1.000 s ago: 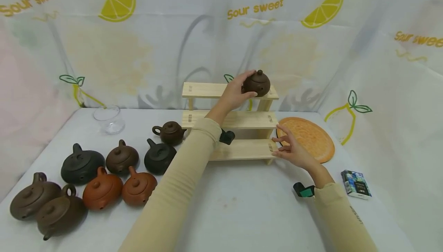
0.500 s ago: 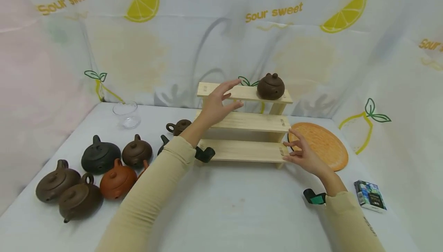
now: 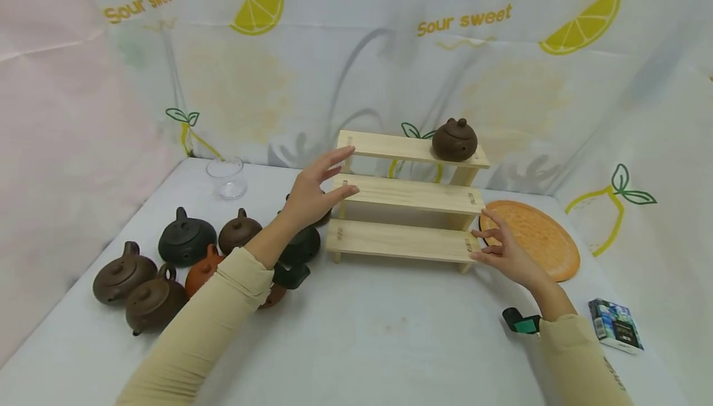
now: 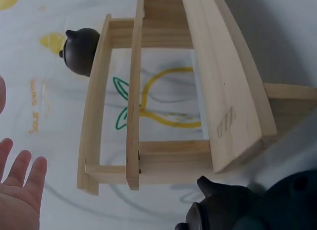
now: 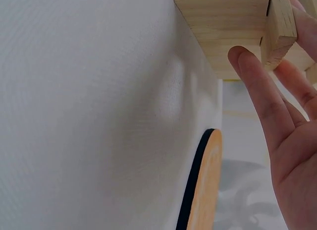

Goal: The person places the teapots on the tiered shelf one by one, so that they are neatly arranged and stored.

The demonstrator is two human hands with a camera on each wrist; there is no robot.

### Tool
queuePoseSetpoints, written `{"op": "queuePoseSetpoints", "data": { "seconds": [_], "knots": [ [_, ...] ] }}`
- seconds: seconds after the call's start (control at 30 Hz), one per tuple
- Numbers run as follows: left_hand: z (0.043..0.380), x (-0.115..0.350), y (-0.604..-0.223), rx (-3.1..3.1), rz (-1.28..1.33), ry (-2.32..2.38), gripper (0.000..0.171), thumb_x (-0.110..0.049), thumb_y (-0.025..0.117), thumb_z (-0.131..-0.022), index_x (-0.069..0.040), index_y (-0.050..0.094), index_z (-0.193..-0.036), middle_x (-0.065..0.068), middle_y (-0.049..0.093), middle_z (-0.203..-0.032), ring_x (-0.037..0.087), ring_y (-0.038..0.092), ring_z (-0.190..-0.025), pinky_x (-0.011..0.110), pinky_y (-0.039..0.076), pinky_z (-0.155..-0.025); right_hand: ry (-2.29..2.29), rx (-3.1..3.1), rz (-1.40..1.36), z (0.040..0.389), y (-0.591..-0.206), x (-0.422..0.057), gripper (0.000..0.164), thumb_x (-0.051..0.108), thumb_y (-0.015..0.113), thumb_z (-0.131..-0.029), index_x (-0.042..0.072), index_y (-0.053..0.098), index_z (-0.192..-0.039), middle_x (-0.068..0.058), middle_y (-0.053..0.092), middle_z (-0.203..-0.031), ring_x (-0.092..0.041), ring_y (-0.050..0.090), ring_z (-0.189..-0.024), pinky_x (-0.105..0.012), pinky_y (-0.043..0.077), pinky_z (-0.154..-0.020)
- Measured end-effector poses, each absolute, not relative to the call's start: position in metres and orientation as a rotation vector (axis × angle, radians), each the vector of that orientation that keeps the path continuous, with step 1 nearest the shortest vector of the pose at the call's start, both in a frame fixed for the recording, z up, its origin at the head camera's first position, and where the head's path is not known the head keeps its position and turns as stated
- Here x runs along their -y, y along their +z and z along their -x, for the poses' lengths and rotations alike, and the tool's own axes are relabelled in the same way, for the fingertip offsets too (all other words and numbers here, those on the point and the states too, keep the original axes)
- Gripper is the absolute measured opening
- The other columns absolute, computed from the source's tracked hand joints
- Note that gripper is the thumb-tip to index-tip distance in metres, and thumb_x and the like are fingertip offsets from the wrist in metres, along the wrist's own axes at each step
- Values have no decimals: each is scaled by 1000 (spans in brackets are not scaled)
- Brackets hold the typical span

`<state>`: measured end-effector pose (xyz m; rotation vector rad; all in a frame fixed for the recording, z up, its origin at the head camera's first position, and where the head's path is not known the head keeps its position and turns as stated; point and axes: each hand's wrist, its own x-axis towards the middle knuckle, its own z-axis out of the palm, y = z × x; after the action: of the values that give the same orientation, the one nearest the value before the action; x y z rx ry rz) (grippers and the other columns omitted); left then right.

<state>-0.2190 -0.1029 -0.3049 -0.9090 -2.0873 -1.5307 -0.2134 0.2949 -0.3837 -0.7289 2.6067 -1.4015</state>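
My left hand (image 3: 309,198) is in the air before the left end of a three-tier wooden display rack (image 3: 401,239), fingers and thumb spread, holding nothing. Its fingers (image 4: 20,173) show at the edge of the left wrist view. On the right end of the top board sits a small dark brown teapot (image 3: 454,140), its lid on. At the rack's right end my right hand (image 3: 509,254) holds the lowest board by its corner. In the right wrist view, thumb and fingers lie on opposite sides of the board end (image 5: 280,36).
Several brown, black and reddish teapots, including a black one (image 3: 186,239), crowd the table's left side, partly hidden by my left arm. A clear glass cup (image 3: 228,180) stands behind them. Right of the rack lie a round orange-brown board (image 3: 529,239) and a small printed box (image 3: 615,325).
My left hand has let go of the small dark brown teapot on the top board and moved left and down. The right hand has stayed at the rack's end. The head view has shifted left.
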Motion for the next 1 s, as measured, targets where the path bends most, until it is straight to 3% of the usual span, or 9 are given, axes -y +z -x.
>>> {"op": "queuePoseSetpoints", "data": {
  "seconds": [0.1, 0.3, 0.57, 0.73, 0.83, 1.0],
  "knots": [
    [212, 115, -308, 2117, 877, -1491, 60, 0, 71, -80, -1, 46, -135, 11, 44, -138, 19, 39, -128, 32, 38, -99, -1400, -2614, 744, 214, -384, -295, 89, -4, 65, -84, 14, 6, -148, -31, 45, -118, -31, 62, -89, -19, 49, -73],
    [195, 139, -317, 2134, 820, -1480, 60, 3, 71, -78, -1, 48, -134, 9, 46, -137, 20, 43, -125, 30, 38, -99, -1399, -2602, 740, 213, -384, -295, 89, -3, 65, -84, 15, 6, -148, -31, 44, -118, -15, 63, -84, -19, 50, -72],
    [167, 169, -322, 2206, 688, -1460, 59, 5, 71, -78, -3, 49, -133, 8, 48, -134, 21, 47, -120, 28, 39, -97, -1436, -2578, 765, 212, -383, -298, 89, -5, 64, -84, 14, 5, -148, -33, 43, -117, -11, 62, -82, -18, 50, -71],
    [154, 186, -327, 2317, 593, -1397, 60, 0, 72, -79, -7, 49, -134, 6, 48, -134, 28, 48, -120, 18, 44, -87, -1450, -2563, 780, 212, -384, -298, 89, -7, 63, -84, 14, 5, -148, -33, 42, -117, -9, 62, -80, -18, 50, -70],
    [146, 195, -332, 2381, 554, -1351, 60, -3, 73, -80, -9, 50, -134, 6, 49, -134, 31, 50, -118, 25, 46, -88, -1452, -2561, 788, 212, -385, -296, 89, -7, 63, -84, 13, 5, -148, -33, 42, -117, -10, 62, -81, -19, 50, -70],
    [132, 207, -345, 2449, 542, -1282, 59, -5, 74, -78, -10, 51, -132, 5, 52, -129, 21, 54, -114, 35, 44, -90, -1448, -2560, 779, 213, -386, -294, 89, -6, 64, -84, 14, 5, -147, -33, 42, -117, -11, 62, -81, -19, 50, -70]
  ]
}}
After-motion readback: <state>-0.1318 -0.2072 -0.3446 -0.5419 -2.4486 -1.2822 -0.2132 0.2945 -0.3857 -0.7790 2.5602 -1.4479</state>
